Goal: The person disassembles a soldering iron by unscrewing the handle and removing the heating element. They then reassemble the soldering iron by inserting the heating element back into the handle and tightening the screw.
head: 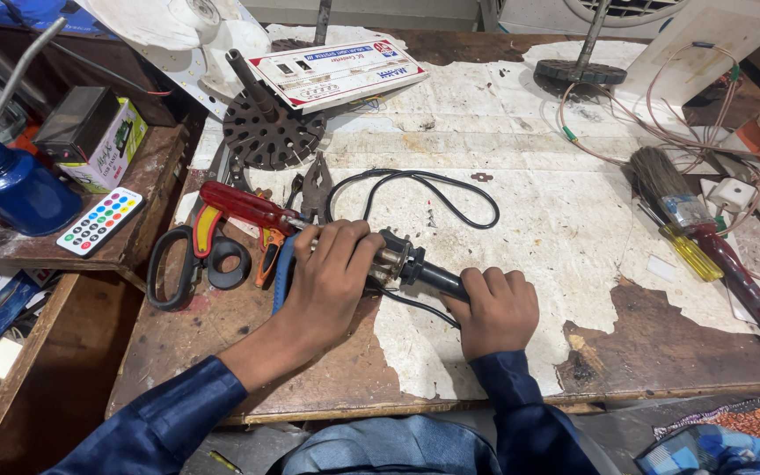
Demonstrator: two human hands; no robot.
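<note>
Both hands grip a black soldering iron (406, 264) lying near the middle of the worktop (573, 202). The left hand (332, 273) is closed over its metal front end; the right hand (494, 308) is closed on the handle. Red-handled pliers (239, 204) and black scissors (178, 259) lie just left.

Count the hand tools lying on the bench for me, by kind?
Scissors: 1
Pliers: 1
Yellow screwdriver: 1
Brush: 1
Red-handled cutter: 1
Total: 5, not counting the black-handled tool in both hands.
</note>
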